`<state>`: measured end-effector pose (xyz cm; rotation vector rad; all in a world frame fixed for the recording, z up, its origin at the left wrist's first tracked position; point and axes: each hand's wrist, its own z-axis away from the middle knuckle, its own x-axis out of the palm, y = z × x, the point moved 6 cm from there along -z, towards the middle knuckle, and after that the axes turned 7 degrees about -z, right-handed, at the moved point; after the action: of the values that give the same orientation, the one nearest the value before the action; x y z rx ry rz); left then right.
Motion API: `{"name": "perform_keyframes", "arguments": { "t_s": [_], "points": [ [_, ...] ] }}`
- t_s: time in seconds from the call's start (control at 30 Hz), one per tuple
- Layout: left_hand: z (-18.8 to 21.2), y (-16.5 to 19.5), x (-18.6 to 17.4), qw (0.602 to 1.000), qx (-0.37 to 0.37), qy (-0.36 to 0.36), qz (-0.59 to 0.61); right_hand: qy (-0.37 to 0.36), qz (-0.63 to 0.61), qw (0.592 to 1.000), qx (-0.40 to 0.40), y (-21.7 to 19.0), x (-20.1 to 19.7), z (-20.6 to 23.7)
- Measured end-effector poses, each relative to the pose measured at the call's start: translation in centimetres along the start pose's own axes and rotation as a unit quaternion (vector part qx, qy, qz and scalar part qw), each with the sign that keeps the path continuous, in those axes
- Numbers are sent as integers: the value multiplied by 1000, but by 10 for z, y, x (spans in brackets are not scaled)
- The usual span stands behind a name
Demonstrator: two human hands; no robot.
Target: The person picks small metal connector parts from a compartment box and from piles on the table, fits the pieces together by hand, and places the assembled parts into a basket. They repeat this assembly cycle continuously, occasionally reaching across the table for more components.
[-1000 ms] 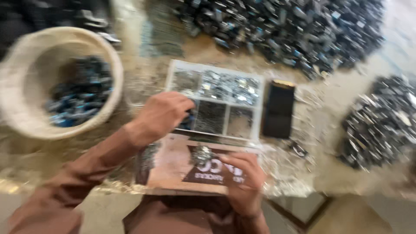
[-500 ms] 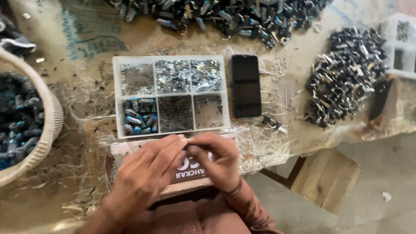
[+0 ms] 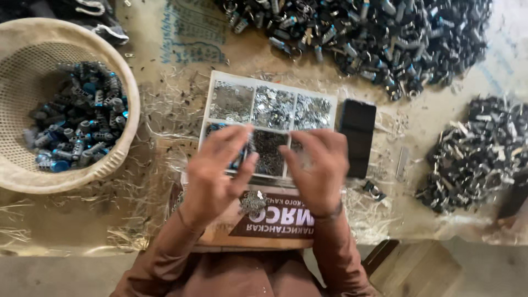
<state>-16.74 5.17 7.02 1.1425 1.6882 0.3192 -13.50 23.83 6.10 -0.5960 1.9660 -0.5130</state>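
Note:
A white tray (image 3: 330,102) with several compartments of small metal bits lies on the table in front of me. My left hand (image 3: 217,170) hovers over its lower-left compartment, which holds blue and grey parts (image 3: 240,158); the fingers are stretched forward and blurred. Fingers curled, my right hand (image 3: 318,165) covers the lower-right compartment. Whether either hand holds a small piece is hidden. A small heap of metal bits (image 3: 253,202) sits on a brown and white cardboard sheet (image 3: 275,225) between my wrists.
A woven basket (image 3: 16,165) with blue and grey parts (image 3: 77,129) stands at the left. A flat black block (image 3: 357,135) lies right of the tray. Heaps of dark parts lie along the back (image 3: 374,33) and at the right (image 3: 473,154). A wooden stool (image 3: 418,269) shows below.
Both hands have moved up from the cardboard sheet onto the tray's lower row and spread apart. The view has shifted, bringing the basket back in.

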Motion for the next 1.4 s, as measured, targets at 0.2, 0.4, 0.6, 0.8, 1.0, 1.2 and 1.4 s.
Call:
{"name": "perform_keyframes", "arguments": {
  "t_s": [0.2,0.4,0.6,0.8,1.0,1.2,1.4],
  "points": [
    [-2,-2,17,997,-25,-63,39,-101,67,993,-12,-12,23,-20],
    [3,-14,14,992,-56,-62,94,-104,-1,994,-46,-18,25,-20],
    [3,-21,12,986,-77,-50,140,-101,17,994,-21,-17,27,-16],
    [3,-23,12,981,-85,-38,168,-72,-190,973,108,-5,25,-6],
    [4,-24,11,980,-82,-52,172,-66,-211,974,41,-10,19,-1],
    [5,-24,12,978,-82,-59,180,-74,-159,984,-3,-23,20,-8],
    [5,-26,12,979,-91,-49,178,-193,64,979,-34,-25,45,-21]
  ]
}}
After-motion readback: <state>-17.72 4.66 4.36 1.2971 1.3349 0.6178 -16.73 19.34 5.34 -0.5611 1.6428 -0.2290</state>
